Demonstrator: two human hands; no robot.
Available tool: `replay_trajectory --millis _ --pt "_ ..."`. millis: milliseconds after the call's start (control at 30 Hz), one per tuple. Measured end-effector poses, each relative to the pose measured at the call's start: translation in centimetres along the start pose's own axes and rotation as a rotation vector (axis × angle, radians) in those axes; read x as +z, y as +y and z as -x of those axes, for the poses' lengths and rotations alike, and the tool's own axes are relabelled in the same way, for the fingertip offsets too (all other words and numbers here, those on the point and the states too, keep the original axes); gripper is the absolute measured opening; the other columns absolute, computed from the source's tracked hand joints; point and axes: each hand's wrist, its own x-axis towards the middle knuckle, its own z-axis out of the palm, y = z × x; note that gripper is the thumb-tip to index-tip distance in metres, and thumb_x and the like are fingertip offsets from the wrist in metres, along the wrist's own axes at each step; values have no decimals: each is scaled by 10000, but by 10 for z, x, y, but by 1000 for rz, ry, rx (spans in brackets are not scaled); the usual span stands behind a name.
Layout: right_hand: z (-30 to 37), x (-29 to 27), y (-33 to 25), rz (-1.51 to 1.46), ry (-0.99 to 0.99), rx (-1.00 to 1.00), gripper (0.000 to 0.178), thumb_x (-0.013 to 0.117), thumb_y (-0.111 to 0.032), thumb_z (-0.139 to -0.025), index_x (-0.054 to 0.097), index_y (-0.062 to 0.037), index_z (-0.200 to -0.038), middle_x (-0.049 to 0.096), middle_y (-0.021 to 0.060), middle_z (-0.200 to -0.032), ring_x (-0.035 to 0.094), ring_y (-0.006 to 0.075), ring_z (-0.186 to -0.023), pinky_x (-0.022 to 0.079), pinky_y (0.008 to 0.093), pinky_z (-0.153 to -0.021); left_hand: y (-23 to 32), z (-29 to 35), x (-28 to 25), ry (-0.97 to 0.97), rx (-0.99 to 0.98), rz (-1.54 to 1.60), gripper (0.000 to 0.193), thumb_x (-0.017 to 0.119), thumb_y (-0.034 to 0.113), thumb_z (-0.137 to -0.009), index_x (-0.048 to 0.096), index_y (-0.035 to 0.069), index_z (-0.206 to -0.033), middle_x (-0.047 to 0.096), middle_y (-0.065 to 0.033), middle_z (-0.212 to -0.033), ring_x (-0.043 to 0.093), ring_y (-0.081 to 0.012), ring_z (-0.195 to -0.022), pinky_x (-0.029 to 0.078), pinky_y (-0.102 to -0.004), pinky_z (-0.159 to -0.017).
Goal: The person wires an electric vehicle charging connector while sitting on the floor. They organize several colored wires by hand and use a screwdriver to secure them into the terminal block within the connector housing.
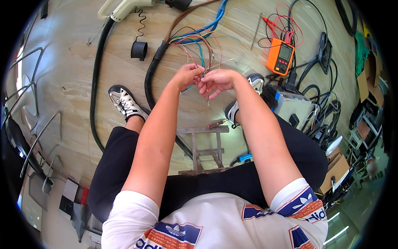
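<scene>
Left hand (188,77) pinches thin wires (201,53), fingertips pressed together; right hand (216,79) pinches just beside, thumb against index, other fingers loosely curled. Wires fan from black cable (154,66); orange meter (281,57) on floor (74,112).

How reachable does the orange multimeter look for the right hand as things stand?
Probably yes: nothing visible seems to block the right hand from the orange multimeter, though that hand is pinching thin wires.

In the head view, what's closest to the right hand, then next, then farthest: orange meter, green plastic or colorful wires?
1. Colorful wires: touching the right hand.
2. Orange meter: ahead, to the right.
3. Green plastic: at the far right.
</scene>
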Motion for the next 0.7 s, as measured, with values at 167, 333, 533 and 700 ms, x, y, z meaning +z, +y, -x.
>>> replay_trajectory --millis 167,333,533,700 --pt "7 10 20 100 -4 29 238 534 -234 -997 596 -42 -1124 694 114 -1058 667 267 -1039 541 447 -881 -15 15 9 45 -27 -61 137 668 222 -927 634 94 -964 593 21 -778 541 -74 -644 461 -237 -585" --pt "21 47 24 256 59 20 227 562 -240 -980 614 -74 -1125 704 79 -1060 676 238 -1021 523 424 -896 -31 44 15 108 25 -71 176 650 247 -937 662 79 -986 599 7 -793 557 -91 -658 476 -253 -593" --pt "16 84 58 184 255 -149 239 613 -277 -938 630 -92 -1088 704 67 -1040 674 234 -983 516 425 -892 -51 78 24 97 110 -102 212 600 244 -961 675 63 -1040 636 -23 -839 597 -129 -698 504 -286 -606" --pt "0 101 96 -40 407 -337 196 621 -271 -945 620 -101 -1043 692 59 -976 679 216 -893 536 388 -816 -69 102 28 220 117 -192 180 598 200 -948 670 64 -1043 638 -6 -811 578 -98 -673 491 -265 -574"
